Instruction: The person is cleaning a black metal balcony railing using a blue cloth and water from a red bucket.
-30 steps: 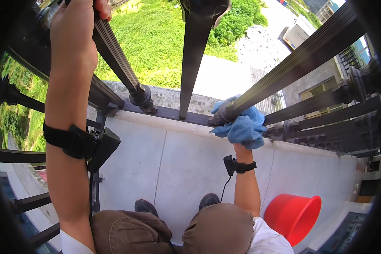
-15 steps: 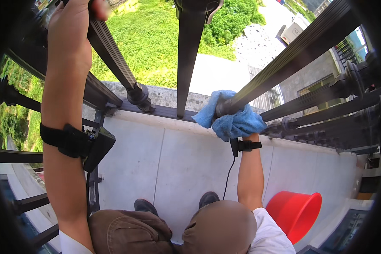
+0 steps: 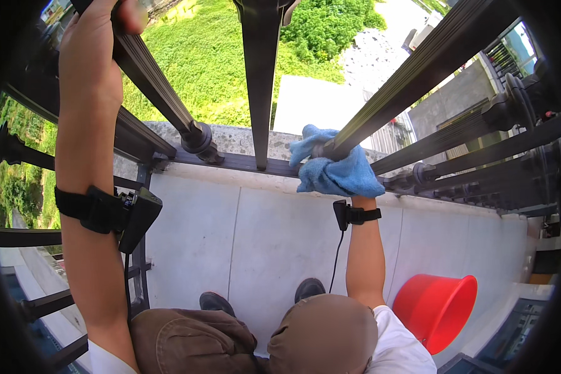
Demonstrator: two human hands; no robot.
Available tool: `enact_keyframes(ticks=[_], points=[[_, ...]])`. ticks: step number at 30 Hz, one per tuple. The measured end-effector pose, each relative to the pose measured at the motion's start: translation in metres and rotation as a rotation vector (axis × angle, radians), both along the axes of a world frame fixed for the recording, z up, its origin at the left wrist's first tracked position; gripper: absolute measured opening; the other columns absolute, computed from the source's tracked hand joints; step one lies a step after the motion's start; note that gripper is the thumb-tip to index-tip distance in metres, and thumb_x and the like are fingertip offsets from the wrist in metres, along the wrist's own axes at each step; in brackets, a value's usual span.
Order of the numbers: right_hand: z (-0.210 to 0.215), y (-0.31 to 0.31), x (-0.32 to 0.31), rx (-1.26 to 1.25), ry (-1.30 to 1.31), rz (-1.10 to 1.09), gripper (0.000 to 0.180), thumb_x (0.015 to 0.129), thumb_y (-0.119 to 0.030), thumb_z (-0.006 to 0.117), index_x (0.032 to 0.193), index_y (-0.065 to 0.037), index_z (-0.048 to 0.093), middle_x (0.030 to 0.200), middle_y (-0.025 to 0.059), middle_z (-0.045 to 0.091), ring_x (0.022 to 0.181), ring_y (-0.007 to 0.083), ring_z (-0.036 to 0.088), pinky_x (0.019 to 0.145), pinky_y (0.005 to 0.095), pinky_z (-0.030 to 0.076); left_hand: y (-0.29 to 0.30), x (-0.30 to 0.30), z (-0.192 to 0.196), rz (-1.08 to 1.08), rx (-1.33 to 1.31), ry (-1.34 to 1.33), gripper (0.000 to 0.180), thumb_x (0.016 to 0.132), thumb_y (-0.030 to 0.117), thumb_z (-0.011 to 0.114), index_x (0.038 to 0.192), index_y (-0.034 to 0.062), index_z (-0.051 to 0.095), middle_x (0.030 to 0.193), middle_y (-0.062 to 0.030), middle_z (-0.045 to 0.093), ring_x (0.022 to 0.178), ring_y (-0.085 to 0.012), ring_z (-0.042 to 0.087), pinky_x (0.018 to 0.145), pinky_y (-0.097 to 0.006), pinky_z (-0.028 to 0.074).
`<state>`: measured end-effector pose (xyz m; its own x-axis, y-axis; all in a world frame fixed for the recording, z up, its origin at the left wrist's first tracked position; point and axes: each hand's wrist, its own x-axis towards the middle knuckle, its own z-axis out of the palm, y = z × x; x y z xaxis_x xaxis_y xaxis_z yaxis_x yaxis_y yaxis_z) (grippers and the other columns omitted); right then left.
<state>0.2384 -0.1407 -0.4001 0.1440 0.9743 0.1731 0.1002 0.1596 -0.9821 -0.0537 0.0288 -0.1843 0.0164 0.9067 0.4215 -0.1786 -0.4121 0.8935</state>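
Note:
A blue cloth (image 3: 343, 174) is wrapped round the lower end of a dark metal baluster (image 3: 411, 71), close above the bottom rail. My right hand (image 3: 364, 202) grips the cloth from below; the cloth covers its fingers, and only the wrist end shows. At the upper left, my left hand (image 3: 93, 37) is closed round another baluster (image 3: 149, 75) high up, its fingertips showing on the far side of the bar. Each forearm carries a black strap with a small device and a cable.
A red bucket (image 3: 433, 311) stands on the pale tiled floor (image 3: 280, 243) to my right. The bottom rail (image 3: 243, 163) runs along a low ledge, with more balusters on both sides. Grass, rubble and a building lie beyond. My knees and shoes are below.
The cloth and my right hand have shifted slightly at the baluster's base, and the cloth's folds lie differently. My left hand keeps its hold. The whole view has moved a little.

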Motion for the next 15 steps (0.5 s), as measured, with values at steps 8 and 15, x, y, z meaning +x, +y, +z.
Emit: enact_keyframes(ticks=[8,15], points=[[-0.019,-0.007,-0.014,0.058,0.221,-0.025,0.035,0.076,-0.014,0.081,0.103,-0.003,0.060,0.088,0.0036,0.062,0.077,0.0131,0.057,0.074,0.0310,0.052,-0.003,0.003,0.002,-0.011,-0.019,-0.024,0.024,0.087,0.016,0.070,0.072,0.0083,0.054,0.066,0.0000,0.049,0.062,-0.0099,0.046,0.069,-0.026,0.042],[-0.050,-0.008,-0.035,-0.088,0.117,-0.412,0.029,0.080,-0.008,0.077,0.104,-0.005,0.060,0.097,0.0046,0.066,0.087,0.0115,0.060,0.076,0.0260,0.052,-0.008,0.002,0.002,0.000,-0.003,-0.057,0.021,0.086,0.015,0.072,0.077,0.0083,0.054,0.067,-0.0002,0.047,0.064,-0.0101,0.045,0.068,-0.026,0.041]])
